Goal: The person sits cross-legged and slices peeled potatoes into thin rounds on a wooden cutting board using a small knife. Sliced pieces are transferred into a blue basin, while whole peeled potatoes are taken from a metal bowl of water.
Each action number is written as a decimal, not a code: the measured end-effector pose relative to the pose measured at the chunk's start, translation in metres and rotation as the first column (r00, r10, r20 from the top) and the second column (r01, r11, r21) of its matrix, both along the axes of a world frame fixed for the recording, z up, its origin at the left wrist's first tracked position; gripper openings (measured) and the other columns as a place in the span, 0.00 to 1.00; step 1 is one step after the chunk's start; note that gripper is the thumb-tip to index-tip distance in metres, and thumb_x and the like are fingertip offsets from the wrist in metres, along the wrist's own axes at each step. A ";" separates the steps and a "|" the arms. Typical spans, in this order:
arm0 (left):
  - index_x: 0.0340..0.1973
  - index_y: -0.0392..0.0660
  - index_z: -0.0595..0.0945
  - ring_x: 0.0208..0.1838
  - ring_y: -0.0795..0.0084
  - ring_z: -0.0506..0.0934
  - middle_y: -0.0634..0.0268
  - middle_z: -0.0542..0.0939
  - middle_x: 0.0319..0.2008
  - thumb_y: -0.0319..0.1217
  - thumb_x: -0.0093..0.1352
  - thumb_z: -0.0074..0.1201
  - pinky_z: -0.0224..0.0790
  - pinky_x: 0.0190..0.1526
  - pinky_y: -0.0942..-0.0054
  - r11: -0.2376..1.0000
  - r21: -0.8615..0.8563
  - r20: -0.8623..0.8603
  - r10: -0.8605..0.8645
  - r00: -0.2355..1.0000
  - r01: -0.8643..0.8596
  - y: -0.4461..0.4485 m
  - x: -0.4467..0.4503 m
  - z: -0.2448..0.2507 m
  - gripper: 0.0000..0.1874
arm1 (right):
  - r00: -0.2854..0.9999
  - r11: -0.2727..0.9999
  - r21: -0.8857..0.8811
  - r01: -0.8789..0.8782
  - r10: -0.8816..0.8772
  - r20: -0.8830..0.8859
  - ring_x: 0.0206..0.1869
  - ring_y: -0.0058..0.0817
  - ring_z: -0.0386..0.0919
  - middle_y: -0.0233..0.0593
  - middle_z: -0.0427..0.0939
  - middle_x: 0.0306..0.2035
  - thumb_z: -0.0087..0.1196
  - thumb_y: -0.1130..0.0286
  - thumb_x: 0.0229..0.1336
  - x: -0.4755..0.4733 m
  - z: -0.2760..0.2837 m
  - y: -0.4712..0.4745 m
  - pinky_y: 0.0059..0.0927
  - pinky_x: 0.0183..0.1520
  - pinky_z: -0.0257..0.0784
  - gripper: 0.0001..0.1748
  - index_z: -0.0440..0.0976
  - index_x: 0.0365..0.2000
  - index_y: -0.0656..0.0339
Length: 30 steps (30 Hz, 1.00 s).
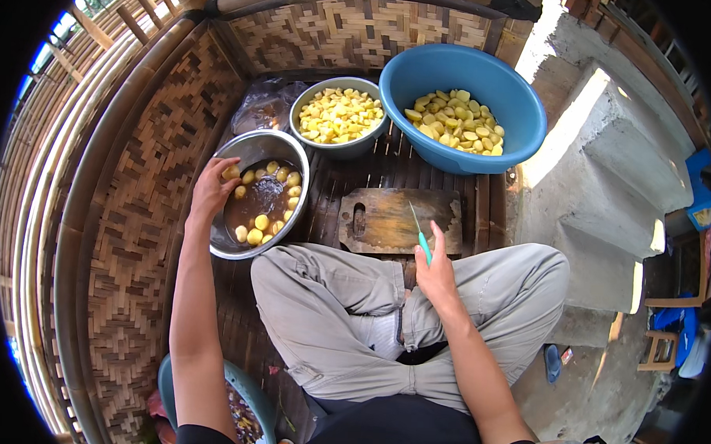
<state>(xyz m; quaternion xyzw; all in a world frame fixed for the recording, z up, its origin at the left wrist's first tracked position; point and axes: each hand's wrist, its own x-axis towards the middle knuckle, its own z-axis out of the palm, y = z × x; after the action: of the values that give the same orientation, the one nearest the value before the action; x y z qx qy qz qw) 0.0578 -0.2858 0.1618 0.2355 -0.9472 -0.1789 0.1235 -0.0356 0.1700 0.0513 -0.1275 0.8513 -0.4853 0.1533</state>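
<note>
My left hand [211, 189] reaches over the rim of a metal bowl [302, 161] of brownish water, its fingers around a small peeled potato [231, 172]. More potatoes [261, 222] sit in the water, several of them along the bowl's right side. In my right hand [437, 276] is a small knife [424, 248] with a turquoise handle, its blade pointing away from me. The blade is over a worn wooden cutting board [385, 220] that lies in front of my crossed legs. Nothing rests on the board's top.
Behind the board stand a metal pot [349, 151] of diced potatoes and a blue plastic basin [404, 77] of cut potatoes. A plastic bag [260, 104] lies by the woven bamboo wall [138, 214]. A green tub [258, 389] with scraps is at lower left; concrete steps [621, 172] rise at right.
</note>
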 end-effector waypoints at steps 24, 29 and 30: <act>0.64 0.49 0.73 0.68 0.49 0.71 0.55 0.73 0.65 0.20 0.58 0.61 0.60 0.69 0.52 0.823 0.291 -0.182 -0.452 0.873 0.487 0.260 -0.080 -0.160 0.36 | 0.986 0.999 0.035 -0.007 0.001 0.168 0.30 0.36 0.81 0.43 0.80 0.29 0.46 0.65 0.75 -0.002 -0.008 -0.001 0.40 0.40 0.75 0.31 0.53 0.73 0.47; 0.69 0.51 0.68 0.66 0.49 0.72 0.53 0.72 0.65 0.25 0.59 0.68 0.64 0.65 0.49 0.916 0.307 -0.181 -0.210 0.961 0.258 0.272 -0.067 -0.157 0.43 | 0.988 0.993 0.079 -0.089 0.077 0.137 0.31 0.37 0.81 0.43 0.80 0.28 0.44 0.66 0.76 0.000 -0.007 -0.003 0.42 0.41 0.75 0.30 0.55 0.73 0.45; 0.69 0.51 0.70 0.64 0.50 0.72 0.55 0.73 0.63 0.28 0.59 0.71 0.66 0.62 0.49 0.922 0.332 -0.146 -0.157 0.977 0.198 0.275 -0.065 -0.157 0.42 | 0.986 0.989 0.111 -0.099 0.082 0.143 0.31 0.37 0.81 0.44 0.80 0.28 0.43 0.66 0.76 0.000 -0.007 -0.004 0.42 0.41 0.76 0.29 0.55 0.73 0.44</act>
<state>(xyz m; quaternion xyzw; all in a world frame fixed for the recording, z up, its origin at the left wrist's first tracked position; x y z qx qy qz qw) -0.0076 -0.0108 0.0044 0.1558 -0.9098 -0.3659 0.1185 -0.0352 0.1664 0.0445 -0.1231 0.8592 -0.4343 0.2410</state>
